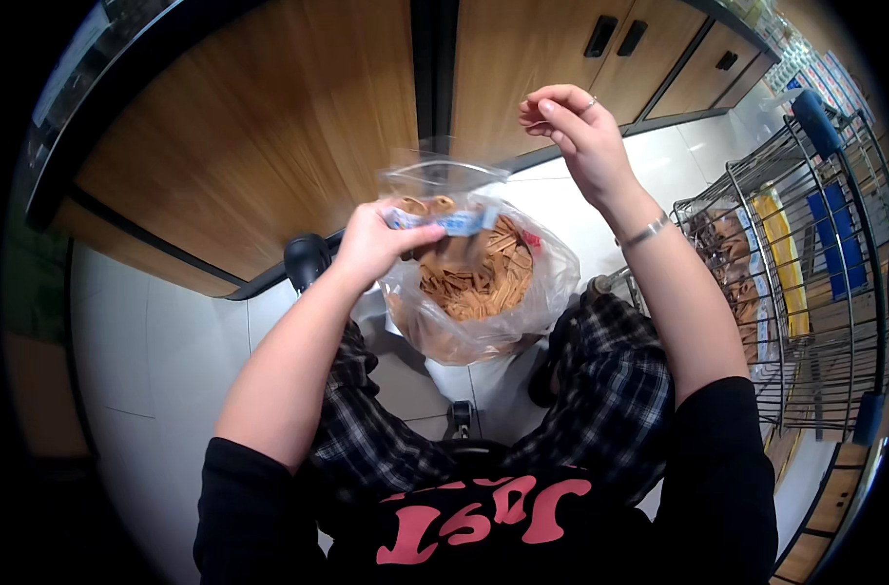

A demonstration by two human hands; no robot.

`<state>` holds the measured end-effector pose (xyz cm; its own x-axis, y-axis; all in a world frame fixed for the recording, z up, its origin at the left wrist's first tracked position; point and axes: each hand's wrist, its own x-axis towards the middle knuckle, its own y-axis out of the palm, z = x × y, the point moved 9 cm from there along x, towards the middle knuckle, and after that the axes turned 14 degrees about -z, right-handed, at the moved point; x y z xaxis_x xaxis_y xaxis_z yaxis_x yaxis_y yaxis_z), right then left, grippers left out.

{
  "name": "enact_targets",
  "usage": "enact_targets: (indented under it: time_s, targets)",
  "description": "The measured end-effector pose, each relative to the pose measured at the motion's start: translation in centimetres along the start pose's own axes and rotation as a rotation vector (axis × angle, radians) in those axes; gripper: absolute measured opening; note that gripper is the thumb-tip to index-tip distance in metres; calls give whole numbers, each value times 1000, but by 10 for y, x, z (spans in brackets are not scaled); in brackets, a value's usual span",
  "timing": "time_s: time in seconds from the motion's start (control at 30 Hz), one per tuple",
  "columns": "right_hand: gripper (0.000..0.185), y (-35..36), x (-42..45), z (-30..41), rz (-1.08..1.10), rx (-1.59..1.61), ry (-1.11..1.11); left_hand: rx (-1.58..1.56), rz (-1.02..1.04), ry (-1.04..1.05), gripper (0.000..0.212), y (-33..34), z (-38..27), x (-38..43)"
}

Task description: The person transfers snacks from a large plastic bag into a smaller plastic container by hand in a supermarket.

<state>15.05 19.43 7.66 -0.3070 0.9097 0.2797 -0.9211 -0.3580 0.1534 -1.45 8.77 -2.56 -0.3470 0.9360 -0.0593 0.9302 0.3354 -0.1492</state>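
My left hand [382,238] grips a clear zip bag [444,191] with a blue and white label, blurred by motion; several brown rolled pieces, like cinnamon sticks, show inside. Just below and to its right stands a large clear plastic sack [481,340] with its mouth spread wide, holding many brown bark-like sticks [499,281]. Raised up and to the right of the sack is my right hand [569,128], its fingers curled loosely; no object can be made out in it.
Wood-faced cabinets [269,124] with black handles run along the front. At the right stands a wire shopping cart [788,278] holding packed clear bags [729,270] and a yellow package [781,256]. A black caster [461,417] shows between the legs, over the tiled floor [181,351].
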Motion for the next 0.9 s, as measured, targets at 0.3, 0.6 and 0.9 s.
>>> enact_targets:
  time_s: [0.3,0.6,0.9]
  targets:
    - [21,-34,-89,-332,815,-1405,716,-49,-69,-186,20,-11,74,41]
    - [30,-59,-152,-397,117,-1334,939,21,66,-223,26,-2,74,61]
    - [23,-38,-103,-348,939,-1252,604,76,222,-74,25,19,6,96]
